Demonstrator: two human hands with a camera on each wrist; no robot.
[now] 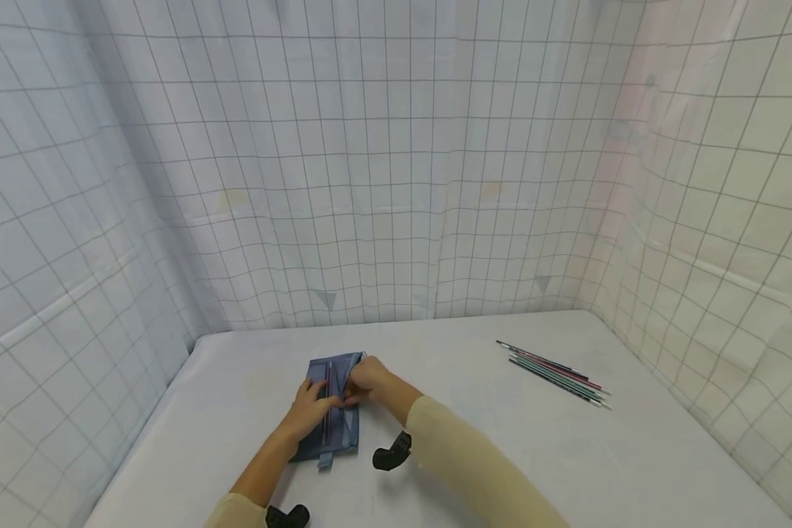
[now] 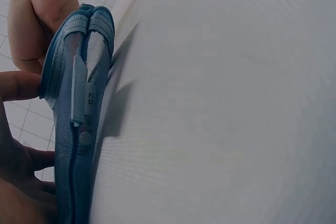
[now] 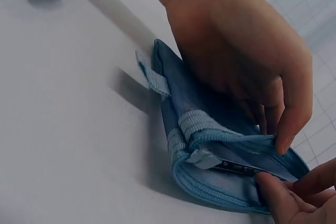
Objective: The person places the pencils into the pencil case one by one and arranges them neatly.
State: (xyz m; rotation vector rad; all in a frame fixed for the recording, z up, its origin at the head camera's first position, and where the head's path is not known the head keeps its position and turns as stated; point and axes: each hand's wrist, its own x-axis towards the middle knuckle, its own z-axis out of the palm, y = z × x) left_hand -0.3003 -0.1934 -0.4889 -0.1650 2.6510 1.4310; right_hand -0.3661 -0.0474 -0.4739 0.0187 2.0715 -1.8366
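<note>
- right hand (image 1: 367, 378): fingers curled at the pouch mouth, looks to pinch the dark pencil (image 3: 233, 168) inside; exact contact hard to tell.
- left hand (image 1: 312, 411): fingers spread on the top face, thumb on the upper rim (image 3: 244, 139).
- blue pouch (image 1: 348, 434) lies under the left hand, long axis running away from the person, mouth along its right side; right hand is nearer the mouth.
- loose pencils (image 1: 554, 374): well apart to the right on the counter (image 1: 435, 345), slanting far-left to near-right, right hand nearer.
- right wrist view shows into the mouth; head view doesn't. only head view shows the loose pencils.
</note>
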